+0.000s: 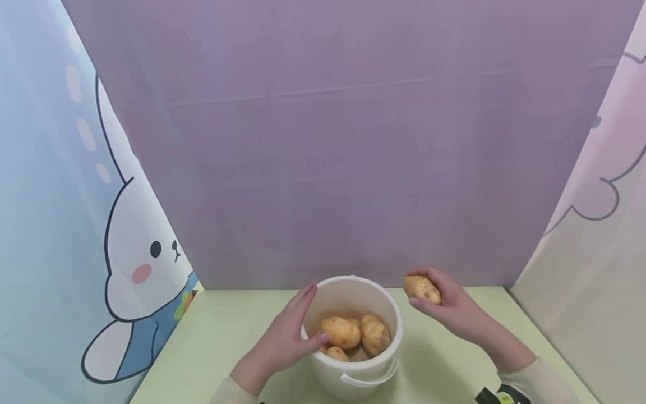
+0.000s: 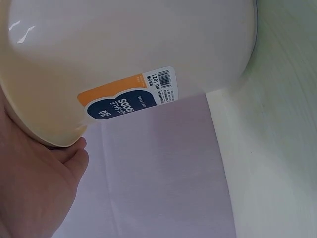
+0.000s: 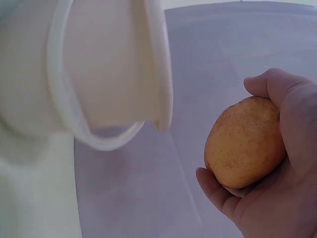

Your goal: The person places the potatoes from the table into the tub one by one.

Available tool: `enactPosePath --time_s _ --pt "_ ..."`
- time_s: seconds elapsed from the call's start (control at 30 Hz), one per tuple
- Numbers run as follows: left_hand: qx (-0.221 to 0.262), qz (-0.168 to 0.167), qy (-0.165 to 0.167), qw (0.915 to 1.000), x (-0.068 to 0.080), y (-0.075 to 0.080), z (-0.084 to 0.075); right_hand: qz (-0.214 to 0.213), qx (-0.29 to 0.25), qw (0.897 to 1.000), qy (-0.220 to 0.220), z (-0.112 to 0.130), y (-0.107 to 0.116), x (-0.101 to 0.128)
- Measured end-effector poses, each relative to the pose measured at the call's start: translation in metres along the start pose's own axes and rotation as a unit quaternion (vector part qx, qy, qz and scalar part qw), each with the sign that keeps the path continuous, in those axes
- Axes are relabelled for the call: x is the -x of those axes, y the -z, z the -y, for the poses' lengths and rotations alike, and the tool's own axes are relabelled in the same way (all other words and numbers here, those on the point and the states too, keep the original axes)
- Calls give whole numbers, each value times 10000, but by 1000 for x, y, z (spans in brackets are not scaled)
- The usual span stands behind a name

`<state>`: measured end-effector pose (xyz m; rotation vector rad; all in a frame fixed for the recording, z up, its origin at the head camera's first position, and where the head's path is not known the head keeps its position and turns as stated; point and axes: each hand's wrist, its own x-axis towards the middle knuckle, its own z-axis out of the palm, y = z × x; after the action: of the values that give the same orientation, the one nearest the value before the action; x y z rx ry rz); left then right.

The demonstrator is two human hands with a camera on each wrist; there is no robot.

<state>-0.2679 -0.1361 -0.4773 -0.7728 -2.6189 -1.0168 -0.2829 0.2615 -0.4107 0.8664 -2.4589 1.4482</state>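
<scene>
While the left hand (image 1: 285,342) rests against the rim of the round white plastic bucket (image 1: 353,373), fingers straight, thumb touching a potato inside, the right hand (image 1: 446,303) curls round a smooth oval potato (image 1: 421,289), held just right of the rim, above the pale green surface (image 1: 212,342). Other potatoes (image 1: 355,335), tan and speckled, lie in the bucket. Orange-blue label (image 2: 130,97) on its wall.
</scene>
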Motion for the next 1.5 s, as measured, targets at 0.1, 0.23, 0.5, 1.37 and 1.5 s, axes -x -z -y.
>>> enactPosePath --time_s 0.1,0.23,0.5,1.37,1.5 --pt "-37 -11 3 10000 2 0 -1 40 -88 9999 116 4 -7 -6" --pt "-96 18 57 9999 3 0 -1 94 -94 9996 251 9 -16 -13" --pt "-64 -51 -38 10000 1 -1 -1 165 25 9990 423 17 -33 -23" --pt "-146 -38 -6 9999 -2 0 -1 774 219 9957 464 27 -62 -52" --pt "-175 -14 -35 9998 -5 1 -1 808 292 9952 467 24 -63 -56"
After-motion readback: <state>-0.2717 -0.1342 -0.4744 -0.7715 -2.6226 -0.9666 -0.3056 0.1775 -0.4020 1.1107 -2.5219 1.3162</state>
